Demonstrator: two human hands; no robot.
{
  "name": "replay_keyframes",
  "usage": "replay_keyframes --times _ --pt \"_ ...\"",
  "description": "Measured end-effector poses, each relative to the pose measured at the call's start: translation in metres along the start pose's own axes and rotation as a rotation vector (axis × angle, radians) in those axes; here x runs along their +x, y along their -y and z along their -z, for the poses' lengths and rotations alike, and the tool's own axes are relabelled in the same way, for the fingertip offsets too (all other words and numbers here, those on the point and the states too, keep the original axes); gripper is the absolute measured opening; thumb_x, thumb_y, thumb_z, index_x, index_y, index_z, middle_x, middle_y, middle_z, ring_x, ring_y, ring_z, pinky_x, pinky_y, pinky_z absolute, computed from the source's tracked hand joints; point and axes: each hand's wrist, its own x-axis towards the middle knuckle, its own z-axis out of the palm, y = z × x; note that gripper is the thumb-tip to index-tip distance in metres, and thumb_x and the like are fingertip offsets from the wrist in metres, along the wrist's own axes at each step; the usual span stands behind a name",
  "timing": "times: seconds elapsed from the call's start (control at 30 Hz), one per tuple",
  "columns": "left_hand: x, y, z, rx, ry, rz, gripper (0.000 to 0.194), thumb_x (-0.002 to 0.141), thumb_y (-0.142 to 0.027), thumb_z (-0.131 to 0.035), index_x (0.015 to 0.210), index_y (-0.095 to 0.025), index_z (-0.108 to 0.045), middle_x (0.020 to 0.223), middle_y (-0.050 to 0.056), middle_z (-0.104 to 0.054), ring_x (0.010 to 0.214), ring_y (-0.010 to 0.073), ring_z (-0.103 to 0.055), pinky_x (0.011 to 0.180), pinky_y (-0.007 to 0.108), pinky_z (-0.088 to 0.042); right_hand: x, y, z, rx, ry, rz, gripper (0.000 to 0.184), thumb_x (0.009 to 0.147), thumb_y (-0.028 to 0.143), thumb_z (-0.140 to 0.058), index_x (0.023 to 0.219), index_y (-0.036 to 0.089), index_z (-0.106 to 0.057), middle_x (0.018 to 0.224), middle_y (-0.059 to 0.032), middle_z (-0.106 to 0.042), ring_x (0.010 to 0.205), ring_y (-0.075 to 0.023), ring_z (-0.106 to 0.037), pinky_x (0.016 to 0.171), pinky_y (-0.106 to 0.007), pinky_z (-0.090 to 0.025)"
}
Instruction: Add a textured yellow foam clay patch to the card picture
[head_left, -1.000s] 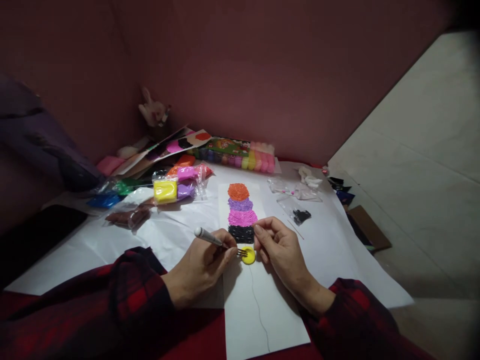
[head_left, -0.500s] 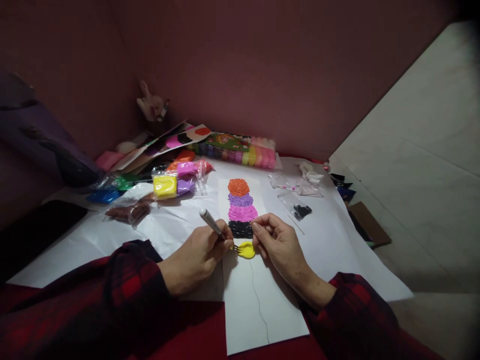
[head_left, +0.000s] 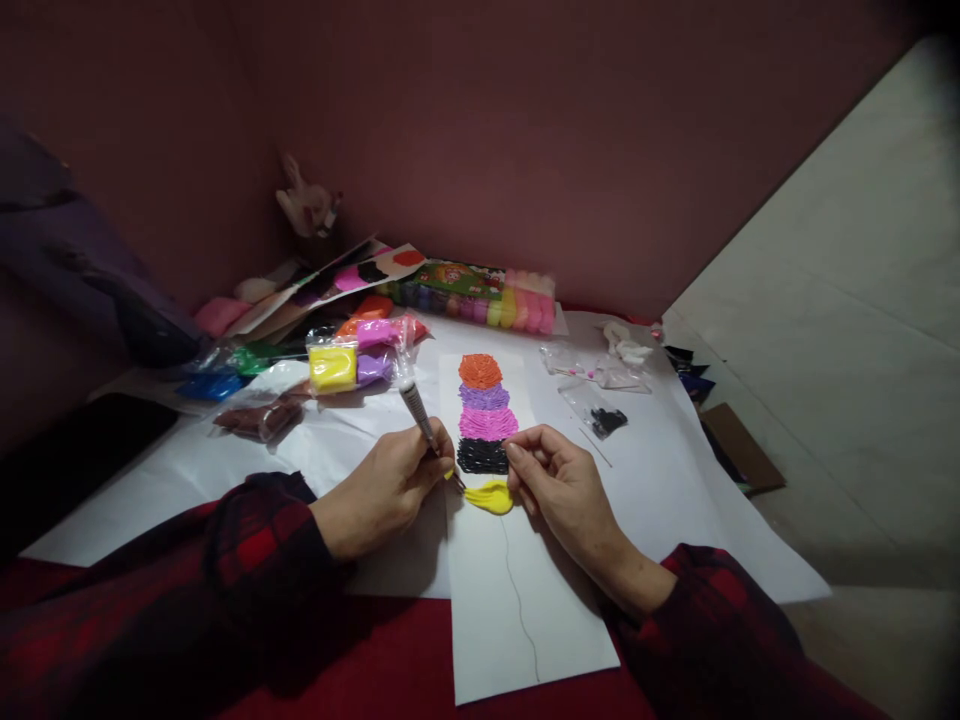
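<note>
My left hand [head_left: 390, 490] is closed around a thin silver fork-tipped tool [head_left: 422, 422], its tip at the left edge of a flattened yellow clay patch [head_left: 489, 497]. That patch lies on a long white paper strip [head_left: 517, 610], below stacked textured patches of black [head_left: 482, 457], pink [head_left: 487, 423], purple [head_left: 484, 397] and orange clay [head_left: 480, 371]. My right hand [head_left: 559, 480] rests on the strip just right of the yellow patch, fingers curled with the fingertips pressed by the black patch.
Bags of coloured clay [head_left: 352, 358] and a boxed clay set [head_left: 480, 295] lie at the back of a large white sheet [head_left: 660, 500]. Small plastic bags [head_left: 596, 410] sit to the right. A dark phone [head_left: 75, 450] lies at the left. Cardboard [head_left: 739, 450] lies on the floor.
The tool has swung from nearly flat to more upright. The round yellow clay blob has been spread wider and flatter, towards the left.
</note>
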Motion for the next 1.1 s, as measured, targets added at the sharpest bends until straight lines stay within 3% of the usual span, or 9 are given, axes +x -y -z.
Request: replay_keyframes --times 0.13,0.3,0.4,0.7,0.9,1.1 --pt "-0.001 0.001 0.001 -0.015 -0.04 -0.001 0.013 0.088 -0.02 -0.041 0.082 -0.015 -0.051 0.069 0.002 -0.056 0.057 0.0127 -0.051 0.053 0.026 -0.043 0.0 0.001 0.0 -0.006 -0.005 -0.005 0.017 0.087 0.032 -0.06 0.081 0.017 -0.054 0.055 0.006 -0.053 0.036 -0.0031 -0.039 0.035 -0.016 -0.03" --pt "-0.003 0.007 -0.004 -0.12 -0.249 -0.047 0.01 0.088 -0.022 -0.049 0.081 -0.015 -0.054 0.062 -0.001 -0.056 0.053 0.0122 -0.055 0.052 0.025 -0.047 0.001 0.001 -0.001 0.025 -0.012 -0.014 0.018 0.087 0.034 -0.06 0.082 0.017 -0.054 0.055 0.0064 -0.054 0.033 -0.003 -0.037 0.032 -0.016 -0.029" --pt "-0.003 0.008 -0.012 -0.224 -0.313 -0.044 0.012 0.086 -0.025 -0.056 0.079 -0.015 -0.057 0.064 0.0 -0.059 0.056 0.0126 -0.059 0.053 0.024 -0.049 0.001 0.001 -0.001 0.04 -0.021 -0.016 0.018 0.086 0.034 -0.06 0.082 0.017 -0.054 0.055 0.0064 -0.054 0.033 -0.003 -0.037 0.031 -0.016 -0.029" --pt "-0.005 0.002 -0.031 -0.106 -0.275 -0.079 0.011 0.089 -0.024 -0.053 0.082 -0.016 -0.057 0.057 -0.002 -0.056 0.046 0.0094 -0.052 0.045 0.021 -0.043 0.002 0.001 -0.002 0.02 -0.027 -0.004 0.017 0.086 0.034 -0.059 0.082 0.018 -0.055 0.055 0.0061 -0.055 0.032 -0.0039 -0.038 0.03 -0.016 -0.029" --pt "-0.004 0.002 -0.03 0.036 -0.277 -0.143 0.009 0.088 -0.018 -0.052 0.081 -0.016 -0.057 0.06 -0.003 -0.054 0.049 0.0084 -0.048 0.046 0.02 -0.038 0.001 0.0 -0.001 -0.007 -0.021 0.005 0.017 0.087 0.033 -0.059 0.083 0.017 -0.056 0.055 0.0057 -0.055 0.033 -0.0037 -0.038 0.031 -0.016 -0.029" --pt "-0.002 0.005 -0.029 0.033 -0.21 -0.251 0.011 0.09 -0.015 -0.043 0.085 -0.016 -0.053 0.066 -0.002 -0.054 0.053 0.0095 -0.047 0.051 0.022 -0.038 0.002 -0.001 0.0 -0.017 -0.017 0.008 0.018 0.087 0.035 -0.059 0.083 0.017 -0.056 0.056 0.0055 -0.055 0.033 -0.0039 -0.038 0.031 -0.017 -0.029"
